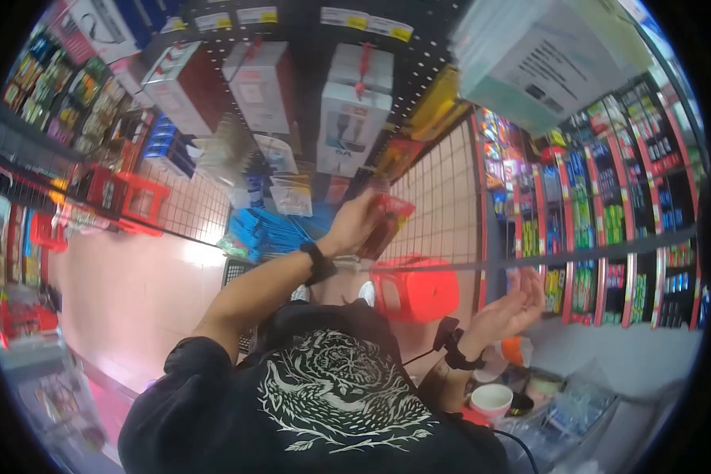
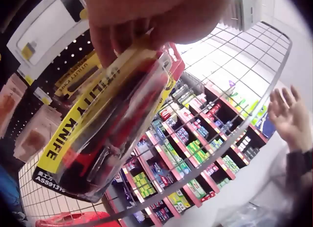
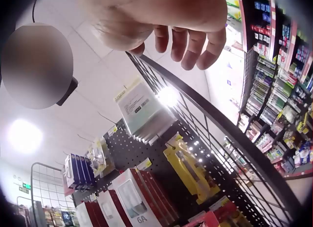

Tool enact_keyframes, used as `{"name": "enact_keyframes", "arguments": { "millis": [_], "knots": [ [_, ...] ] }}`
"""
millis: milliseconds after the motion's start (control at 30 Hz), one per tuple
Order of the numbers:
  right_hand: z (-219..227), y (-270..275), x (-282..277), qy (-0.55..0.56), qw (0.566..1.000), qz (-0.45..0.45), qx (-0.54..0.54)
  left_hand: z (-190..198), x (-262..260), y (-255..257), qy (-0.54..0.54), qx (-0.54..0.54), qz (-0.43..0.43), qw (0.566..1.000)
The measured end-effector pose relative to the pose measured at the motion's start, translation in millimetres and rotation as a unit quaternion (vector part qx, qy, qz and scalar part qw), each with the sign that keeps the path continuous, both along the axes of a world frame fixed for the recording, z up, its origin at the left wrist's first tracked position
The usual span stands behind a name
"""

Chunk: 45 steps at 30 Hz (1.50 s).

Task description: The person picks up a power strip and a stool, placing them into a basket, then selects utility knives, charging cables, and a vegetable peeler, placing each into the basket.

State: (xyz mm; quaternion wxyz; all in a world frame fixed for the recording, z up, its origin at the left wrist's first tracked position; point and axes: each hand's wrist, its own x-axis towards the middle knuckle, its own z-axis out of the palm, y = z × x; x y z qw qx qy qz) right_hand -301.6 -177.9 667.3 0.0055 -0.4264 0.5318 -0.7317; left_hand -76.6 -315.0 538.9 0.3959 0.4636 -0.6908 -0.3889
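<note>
At the far left of my head feed, shelves packed with goods [image 1: 71,103] curve along the shop wall, and a red plastic chair [image 1: 138,201] stands on the pale tiled floor [image 1: 126,304], which shines where the light hits it. Next I have a black perforated board [image 1: 419,51] with price tags along it and boxes [image 1: 344,130] hanging in front. Just below those boxes, my left hand [image 1: 354,223] pinches the top of a utility knife pack [image 2: 105,134], clear plastic on yellow card, which hangs tilted from the fingers. A wire grid panel [image 2: 244,58] stands beyond it, and a red stool [image 1: 419,288] sits on the floor below. Farther right, my right hand [image 1: 507,308] is relaxed, its fingers loosely bent. Behind it rise red-edged shelves [image 1: 592,229] of small colourful packets; a white bowl [image 1: 491,399] rests near the lower right.
</note>
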Motion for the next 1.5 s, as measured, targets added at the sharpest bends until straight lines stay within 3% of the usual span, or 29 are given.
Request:
{"name": "enact_keyframes", "arguments": {
  "millis": [167, 300, 367, 500, 600, 667, 800, 1033, 1100, 1167, 1200, 1233, 1267, 1300, 1367, 1433, 1500],
  "knots": [
    [-14, 42, 4, 0.031, 0.998, 0.000, 0.060, -4, -29, -27, 0.046, 0.047, 0.005, 0.998],
    [-22, 76, -16, 0.079, 0.989, -0.001, 0.128, -31, -41, -39, 0.017, 0.024, 0.032, 0.999],
    [-27, 81, -32, 0.009, 0.989, 0.001, 0.148, -42, -46, -41, 0.036, 0.033, 0.043, 0.998],
    [-25, 81, -75, 0.025, 0.986, 0.021, 0.166, -38, -58, -36, -0.017, 0.020, 0.095, 0.995],
    [-10, 80, -125, 0.116, 0.976, 0.088, 0.162, -33, -75, -23, -0.028, -0.028, 0.170, 0.985],
    [-8, 86, -150, 0.092, 0.974, 0.112, 0.174, -25, -81, -16, -0.045, -0.025, 0.205, 0.977],
    [-12, 96, -196, 0.101, 0.964, 0.143, 0.201, -58, -87, -44, -0.046, -0.011, 0.228, 0.973],
    [-18, 115, -218, 0.100, 0.962, 0.145, 0.210, -57, -93, -87, -0.025, -0.013, 0.265, 0.964],
    [-15, 123, -212, 0.153, 0.949, 0.114, 0.251, -71, -93, -104, -0.067, -0.123, 0.259, 0.956],
    [-28, 132, -215, 0.190, 0.940, 0.101, 0.265, -40, -99, -90, -0.111, -0.100, 0.234, 0.961],
    [-33, 137, -216, 0.223, 0.929, 0.101, 0.277, -37, -96, -89, -0.289, -0.132, 0.168, 0.933],
    [-33, 140, -215, 0.222, 0.929, 0.089, 0.281, -37, -91, -92, -0.457, -0.167, 0.098, 0.868],
    [-34, 142, -214, 0.198, 0.926, 0.099, 0.306, -63, -87, -101, -0.301, -0.135, 0.174, 0.928],
    [-34, 147, -215, 0.173, 0.921, 0.110, 0.331, -92, -86, -106, -0.137, -0.092, 0.243, 0.956],
    [-32, 149, -222, 0.165, 0.914, 0.104, 0.357, -87, -89, -64, -0.014, -0.092, 0.270, 0.958],
    [-47, 143, -248, 0.188, 0.907, 0.095, 0.364, -75, -91, -14, -0.089, -0.126, 0.265, 0.952],
    [-80, 133, -286, 0.091, 0.910, 0.084, 0.395, -109, -83, 34, -0.040, -0.036, 0.225, 0.973]
  ]
}}
